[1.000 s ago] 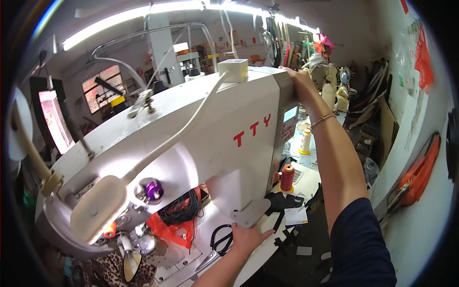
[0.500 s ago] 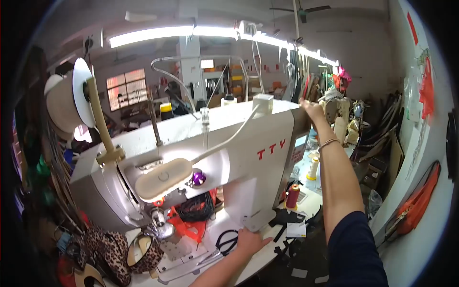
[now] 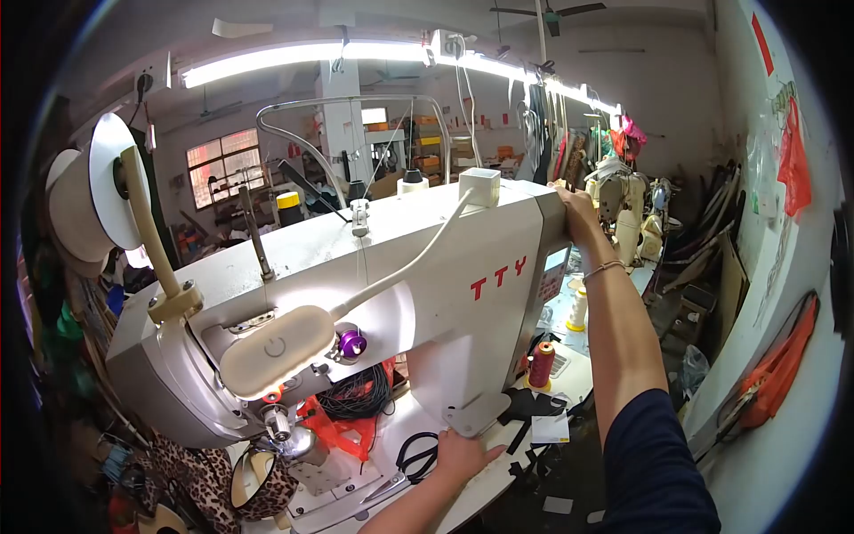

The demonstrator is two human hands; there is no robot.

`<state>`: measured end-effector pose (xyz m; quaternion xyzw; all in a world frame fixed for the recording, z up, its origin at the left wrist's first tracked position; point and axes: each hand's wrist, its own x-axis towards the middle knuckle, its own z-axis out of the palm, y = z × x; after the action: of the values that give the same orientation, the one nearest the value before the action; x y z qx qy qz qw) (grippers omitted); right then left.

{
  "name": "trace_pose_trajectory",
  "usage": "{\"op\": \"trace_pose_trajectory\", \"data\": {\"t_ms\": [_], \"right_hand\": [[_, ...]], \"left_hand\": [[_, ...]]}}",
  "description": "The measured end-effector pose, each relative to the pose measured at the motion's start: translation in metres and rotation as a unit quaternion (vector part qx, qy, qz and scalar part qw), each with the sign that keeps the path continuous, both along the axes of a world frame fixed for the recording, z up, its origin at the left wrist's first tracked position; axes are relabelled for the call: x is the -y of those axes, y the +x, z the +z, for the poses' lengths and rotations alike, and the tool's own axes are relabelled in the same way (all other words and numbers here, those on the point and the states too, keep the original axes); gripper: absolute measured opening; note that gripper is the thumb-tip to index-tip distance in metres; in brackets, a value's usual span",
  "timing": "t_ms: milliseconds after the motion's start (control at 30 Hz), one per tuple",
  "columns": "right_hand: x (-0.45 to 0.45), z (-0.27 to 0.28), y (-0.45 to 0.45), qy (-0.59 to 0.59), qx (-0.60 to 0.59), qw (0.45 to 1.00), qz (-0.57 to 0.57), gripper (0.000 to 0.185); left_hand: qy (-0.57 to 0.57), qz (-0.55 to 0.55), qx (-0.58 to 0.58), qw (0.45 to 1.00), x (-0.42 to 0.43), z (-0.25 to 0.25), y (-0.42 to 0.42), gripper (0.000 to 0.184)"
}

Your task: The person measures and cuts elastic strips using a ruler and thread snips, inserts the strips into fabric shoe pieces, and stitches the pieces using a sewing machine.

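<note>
A large white sewing machine (image 3: 436, 276) marked TTY fills the middle. My right hand (image 3: 578, 214) is at its upper right corner, the fingers partly hidden behind the edge. Down at the base, my left hand (image 3: 463, 456) touches the grey metal plate (image 3: 478, 415), with its thumb spread out to the right. Black-handled scissors (image 3: 414, 458) lie just left of that hand. A red thread cone (image 3: 540, 365) stands right of the machine's base. A leopard-print shoe (image 3: 267, 481) is at the lower left, below the machine's head.
A cream lamp (image 3: 276, 349) hangs in front of the machine, and a big white spool (image 3: 89, 196) stands at the left. Red bag material (image 3: 342, 432) and black cord (image 3: 356, 392) lie under the arm. Black scraps and a white card (image 3: 550, 429) are at the right.
The view has risen and turned left since the first frame, showing more of the spool and leopard-print shoe. Both hands have stayed at the same places on the machine.
</note>
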<state>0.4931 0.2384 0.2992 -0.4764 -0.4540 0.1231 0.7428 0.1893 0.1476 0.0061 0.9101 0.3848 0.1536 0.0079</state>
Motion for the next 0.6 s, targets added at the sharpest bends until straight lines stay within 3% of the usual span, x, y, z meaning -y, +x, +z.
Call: {"op": "trace_pose_trajectory", "data": {"t_ms": [167, 433, 500, 567, 600], "right_hand": [[0.005, 0.001, -0.008, -0.002, 0.027, 0.997, -0.073, 0.043], [0.008, -0.001, -0.006, -0.022, 0.025, 0.998, -0.053, 0.048], [-0.009, -0.005, 0.006, -0.022, 0.015, 0.994, -0.110, 0.050], [-0.002, 0.006, 0.005, -0.092, 0.124, 0.938, -0.310, 0.044], [0.006, 0.006, 0.003, -0.059, 0.169, 0.914, -0.365, 0.043]], "left_hand": [[0.002, -0.006, 0.010, 1.000, -0.002, -0.003, 0.000, 0.074], [0.044, -0.002, 0.030, 0.999, -0.001, -0.011, 0.002, 0.063], [0.050, -0.006, 0.060, 0.997, -0.004, -0.016, 0.001, 0.061], [0.038, -0.024, -0.011, 0.999, -0.004, -0.012, -0.003, 0.052], [-0.022, -0.032, -0.019, 0.999, 0.001, -0.006, -0.008, 0.044]]}}
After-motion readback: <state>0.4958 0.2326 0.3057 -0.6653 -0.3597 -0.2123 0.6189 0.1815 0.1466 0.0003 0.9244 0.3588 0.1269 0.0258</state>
